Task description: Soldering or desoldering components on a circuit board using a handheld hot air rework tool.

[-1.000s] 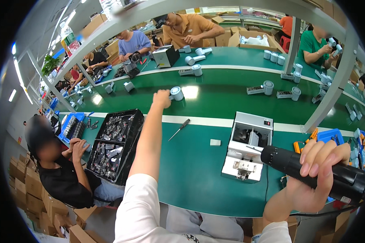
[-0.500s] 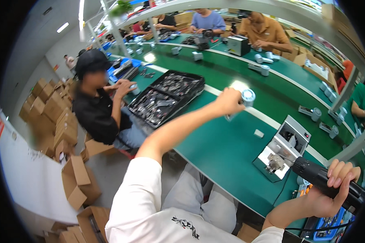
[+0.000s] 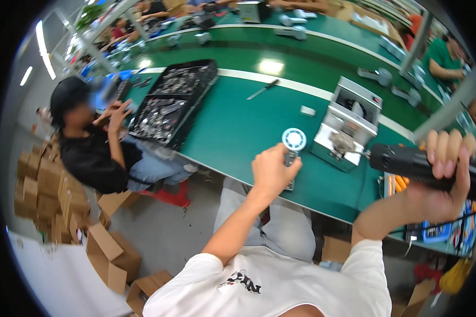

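My left hand (image 3: 271, 171) is closed round the handle of a light blue-grey device with a round, ring-patterned head (image 3: 294, 139), held over the near part of the green table. In my raised right hand (image 3: 445, 177) is a black electric screwdriver (image 3: 399, 161), gripped by its body. Its thin bit points left, at the front of a silver-grey box-shaped machine (image 3: 355, 105), close to a metal piece (image 3: 342, 142) there. I cannot tell whether the bit touches that piece.
A black divided tray (image 3: 181, 105) full of small dark parts stands left, beside a seated person in black (image 3: 92, 142). Further in lie a thin black-handled tool (image 3: 263, 89) and a small white block (image 3: 308, 111). Grey devices (image 3: 375, 76) sit on the green belt. Cardboard boxes (image 3: 111, 253) stand lower left.
My left hand has drawn the device from the belt's edge back toward me. The screwdriver stays by the machine. My view has shifted, and the black-handled tool now shows.
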